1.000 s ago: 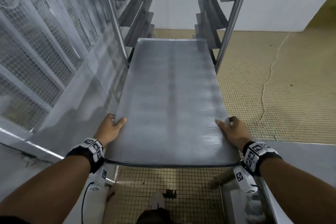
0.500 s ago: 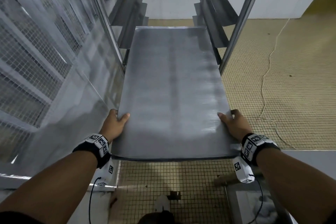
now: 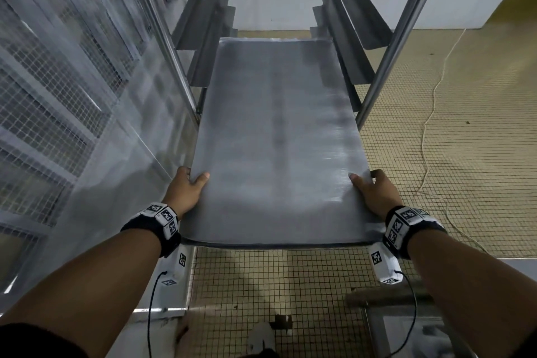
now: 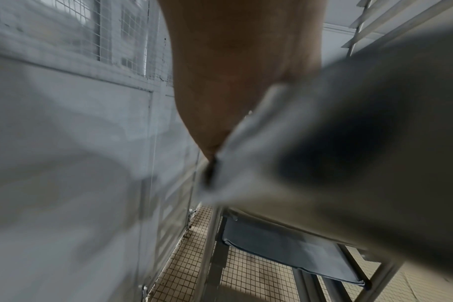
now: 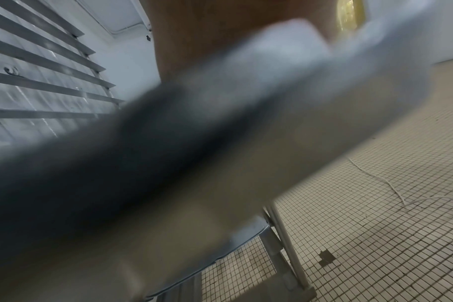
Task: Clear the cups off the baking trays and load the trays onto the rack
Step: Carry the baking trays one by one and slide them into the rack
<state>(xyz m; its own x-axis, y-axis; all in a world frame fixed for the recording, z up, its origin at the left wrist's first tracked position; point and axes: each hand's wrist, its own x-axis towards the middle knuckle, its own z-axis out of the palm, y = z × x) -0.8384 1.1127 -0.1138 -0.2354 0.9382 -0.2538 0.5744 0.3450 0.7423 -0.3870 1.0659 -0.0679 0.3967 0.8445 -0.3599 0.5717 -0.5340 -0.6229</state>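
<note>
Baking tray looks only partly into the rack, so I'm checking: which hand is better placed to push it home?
Neither alone. The left hand and right hand each grip a near corner of the baking tray; pushing evenly with both probably keeps it straight between the rack ledges.

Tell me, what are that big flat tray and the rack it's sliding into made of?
Tray: probably aluminium or steel, a dull brushed grey with faint streaks and soft glare. Rack: likely stainless steel, with shinier posts and folded sheet-metal ledges catching highlights.

Both arms outstretched; left hand and right hand clamped, thumbs on top.
</note>
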